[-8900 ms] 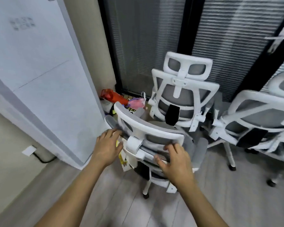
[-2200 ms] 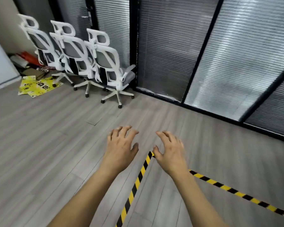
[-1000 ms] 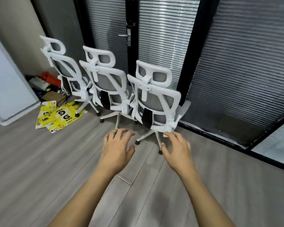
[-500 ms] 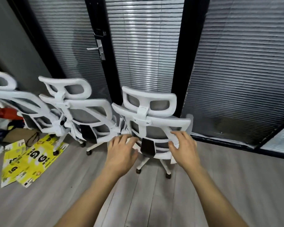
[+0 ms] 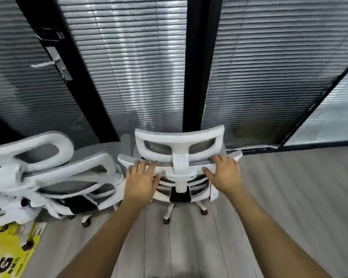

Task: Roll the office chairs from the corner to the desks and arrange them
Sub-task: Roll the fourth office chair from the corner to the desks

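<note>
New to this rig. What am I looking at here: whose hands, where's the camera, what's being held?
There is no robot: a person wears one wide-angle camera on the head, looking forward and down, so the two forearms entering from the bottom are their own. The left hand and right hand rest on the top edge of the backrest of a white office chair, either side of its headrest post; whether the fingers have closed around it is hard to tell. A second chair stands close on the left, blurred. Behind are glass panels with blinds. On the grey floor, bottom left, lies yellow printed cardboard.
</note>
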Motion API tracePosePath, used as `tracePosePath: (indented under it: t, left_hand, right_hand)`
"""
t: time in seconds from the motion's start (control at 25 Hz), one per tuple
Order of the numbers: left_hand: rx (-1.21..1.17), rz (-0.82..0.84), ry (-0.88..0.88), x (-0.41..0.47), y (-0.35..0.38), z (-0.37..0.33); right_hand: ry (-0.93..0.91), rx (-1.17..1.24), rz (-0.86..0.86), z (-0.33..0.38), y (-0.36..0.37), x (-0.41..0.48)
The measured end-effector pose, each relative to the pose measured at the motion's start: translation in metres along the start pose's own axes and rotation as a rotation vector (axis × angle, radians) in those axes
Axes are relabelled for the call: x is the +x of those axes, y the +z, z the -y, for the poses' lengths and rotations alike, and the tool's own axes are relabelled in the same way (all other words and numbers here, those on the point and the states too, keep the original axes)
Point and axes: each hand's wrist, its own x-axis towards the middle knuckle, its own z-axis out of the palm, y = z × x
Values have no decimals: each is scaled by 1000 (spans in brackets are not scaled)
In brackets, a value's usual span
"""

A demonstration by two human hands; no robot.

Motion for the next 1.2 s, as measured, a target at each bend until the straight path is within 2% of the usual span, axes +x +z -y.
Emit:
tracePosePath:
  t: [0.12,0.32,0.56,0.72,0.92,1.2]
  left_hand:
    - [-69,-28,125,11,18,29]
    - [-224,-80,218,-1,25,55]
    - [-326,15,383,-21,30,46]
    - [-388,68,582,-23,34,12]
    - [-444,153,832,-40,58,-64]
    - [-471,351,1181,-141,69,-217]
  right_hand:
    - [52,15,-77,7,11,-20]
    - [131,34,-161,32,15,-73]
    - [248,49,-268,33,18,-159]
    - [414,37,-380,28,14,-218]
    - [654,-35,-507,15,1,-310]
    - [979,-123,-703,-24,-15,-485]
